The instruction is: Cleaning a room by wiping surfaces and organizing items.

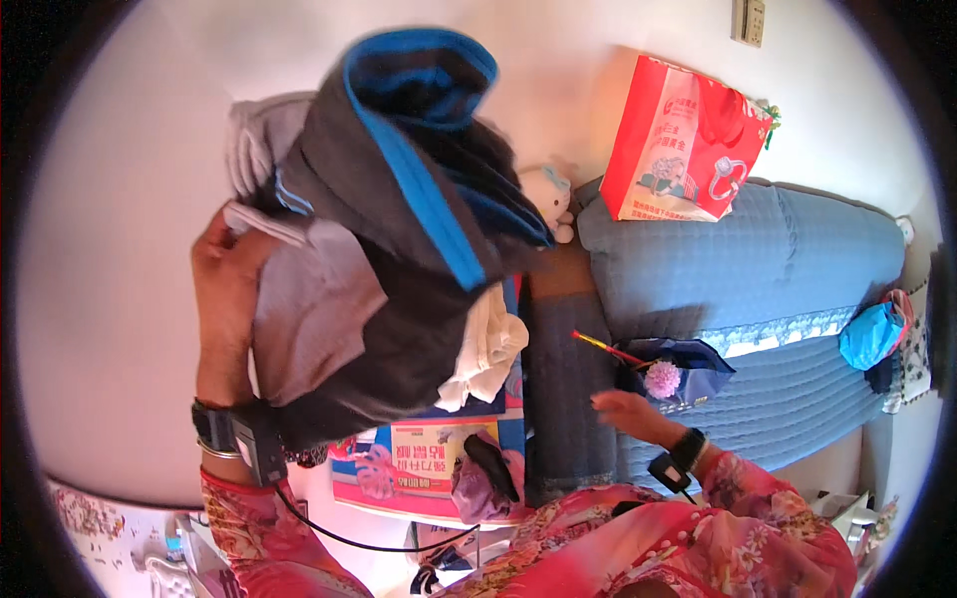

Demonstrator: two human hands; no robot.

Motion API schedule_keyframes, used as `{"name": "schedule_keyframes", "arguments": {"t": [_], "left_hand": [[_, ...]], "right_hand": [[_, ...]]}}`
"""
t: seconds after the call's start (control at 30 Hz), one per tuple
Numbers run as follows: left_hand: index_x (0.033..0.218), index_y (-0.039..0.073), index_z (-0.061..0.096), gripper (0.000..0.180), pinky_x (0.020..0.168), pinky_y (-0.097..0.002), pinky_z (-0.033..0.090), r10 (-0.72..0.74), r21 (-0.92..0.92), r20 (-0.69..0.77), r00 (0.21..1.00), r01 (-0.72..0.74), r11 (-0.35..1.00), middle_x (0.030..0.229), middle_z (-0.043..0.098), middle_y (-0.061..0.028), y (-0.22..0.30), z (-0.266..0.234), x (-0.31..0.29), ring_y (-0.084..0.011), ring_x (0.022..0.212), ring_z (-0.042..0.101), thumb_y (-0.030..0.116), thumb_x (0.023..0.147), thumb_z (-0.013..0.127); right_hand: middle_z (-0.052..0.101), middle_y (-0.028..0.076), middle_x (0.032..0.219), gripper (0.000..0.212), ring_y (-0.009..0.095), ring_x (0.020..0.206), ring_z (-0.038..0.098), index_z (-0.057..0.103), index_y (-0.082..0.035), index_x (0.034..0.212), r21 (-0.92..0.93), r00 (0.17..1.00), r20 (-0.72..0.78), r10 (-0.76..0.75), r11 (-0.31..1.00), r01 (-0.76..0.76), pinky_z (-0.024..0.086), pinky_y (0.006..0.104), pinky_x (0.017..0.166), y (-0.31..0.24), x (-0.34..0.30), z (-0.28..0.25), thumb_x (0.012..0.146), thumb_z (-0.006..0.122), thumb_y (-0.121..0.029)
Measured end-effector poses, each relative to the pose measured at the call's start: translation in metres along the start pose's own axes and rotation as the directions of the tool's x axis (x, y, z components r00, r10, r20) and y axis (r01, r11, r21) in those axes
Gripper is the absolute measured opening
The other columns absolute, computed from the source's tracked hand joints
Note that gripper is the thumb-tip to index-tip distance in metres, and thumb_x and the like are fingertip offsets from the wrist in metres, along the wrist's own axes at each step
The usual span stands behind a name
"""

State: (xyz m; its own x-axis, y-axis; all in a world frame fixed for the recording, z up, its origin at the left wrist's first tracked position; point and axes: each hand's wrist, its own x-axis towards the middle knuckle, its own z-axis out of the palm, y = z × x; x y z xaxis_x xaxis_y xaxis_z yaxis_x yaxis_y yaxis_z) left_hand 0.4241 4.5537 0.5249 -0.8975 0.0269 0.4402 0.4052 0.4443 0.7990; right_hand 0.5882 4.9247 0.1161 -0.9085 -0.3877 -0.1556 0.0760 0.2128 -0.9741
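A dark grey and black garment [399, 189] with bright blue trim and light grey panels hangs bunched in the air at the left. My left hand [234, 269] is closed on its light grey part, with the thumb on the near side. Whether it is a jacket or another piece of clothing, I cannot tell. My right hand [628, 414] is slightly blurred, holds nothing and has its fingers stretched out to the left. It is beside a dark blue bag [703, 374] with a pink pompom flower [662, 379] on it.
A cream cloth [488, 349] and a mauve and black cloth bundle [483, 478] lie near a colourful printed box [424, 453]. Beyond stand a blue sofa [698, 254], a red paper bag [678, 140] and a white plush toy [548, 199]. A bright blue bag [870, 337] sits far right.
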Motion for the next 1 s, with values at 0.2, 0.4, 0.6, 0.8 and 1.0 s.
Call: {"name": "schedule_keyframes", "arguments": {"t": [0.2,0.4,0.6,0.8,1.0], "left_hand": [[0.106,0.0,0.062,0.029,0.076,-0.0253,0.048,-0.05,0.008,0.044,0.998,0.049,0.999,0.094,0.065,-0.0022,0.01,0.029,-0.104,-0.0093,0.085,0.058,0.003,0.077,0.063],[0.114,0.005,0.059,0.067,0.075,-0.0396,0.052,0.233,0.243,0.389,0.892,-0.343,0.908,0.102,0.064,-0.0162,0.022,0.087,-0.225,-0.0311,0.092,0.064,0.021,0.055,0.086],[0.119,0.01,0.058,0.071,0.072,-0.0383,0.051,0.252,0.234,0.499,0.829,-0.408,0.882,0.097,0.056,-0.0112,0.023,0.094,-0.255,-0.0305,0.087,0.058,0.014,0.052,0.078],[0.118,0.009,0.058,0.067,0.074,-0.0429,0.049,0.412,0.446,0.423,0.807,-0.581,0.681,0.099,0.053,-0.0148,0.021,0.056,-0.19,-0.0344,0.089,0.055,0.005,0.053,0.071],[0.115,0.01,0.055,0.057,0.082,-0.0461,0.044,0.233,0.572,0.363,0.902,-0.413,0.709,0.101,0.052,-0.0167,-0.158,0.092,-0.194,-0.036,0.097,0.05,0.003,0.06,0.066]], "right_hand": [[0.052,0.012,0.132,0.05,0.028,0.115,0.054,0.045,-0.009,0.133,0.752,0.932,0.355,-0.077,0.616,-0.235,0.045,0.0424,0.095,-0.144,0.039,0.046,0.093,0.056,-0.036],[0.055,0.011,0.125,0.054,0.027,0.11,0.055,0.048,-0.013,0.131,0.977,0.907,0.207,-0.366,0.116,-0.176,0.045,0.0415,0.092,-0.14,0.01,0.082,0.091,0.05,-0.049],[0.056,0.008,0.111,0.045,0.023,0.098,0.056,0.05,-0.012,0.122,0.939,0.96,0.167,-0.224,0.332,-0.086,0.047,0.0371,0.083,-0.137,0.004,0.055,0.092,0.05,-0.046],[0.058,0.005,0.097,0.038,0.018,0.085,0.056,0.053,-0.01,0.113,0.81,0.936,0.142,-0.322,0.582,0.077,0.049,0.0326,0.075,-0.185,0.108,0.054,0.093,0.05,-0.042],[0.059,0.002,0.083,0.032,0.013,0.073,0.057,0.056,-0.009,0.104,0.094,0.777,0.615,-0.137,0.99,0.1,0.05,0.0281,0.066,-0.022,0.146,0.106,0.094,0.049,-0.039]]}}
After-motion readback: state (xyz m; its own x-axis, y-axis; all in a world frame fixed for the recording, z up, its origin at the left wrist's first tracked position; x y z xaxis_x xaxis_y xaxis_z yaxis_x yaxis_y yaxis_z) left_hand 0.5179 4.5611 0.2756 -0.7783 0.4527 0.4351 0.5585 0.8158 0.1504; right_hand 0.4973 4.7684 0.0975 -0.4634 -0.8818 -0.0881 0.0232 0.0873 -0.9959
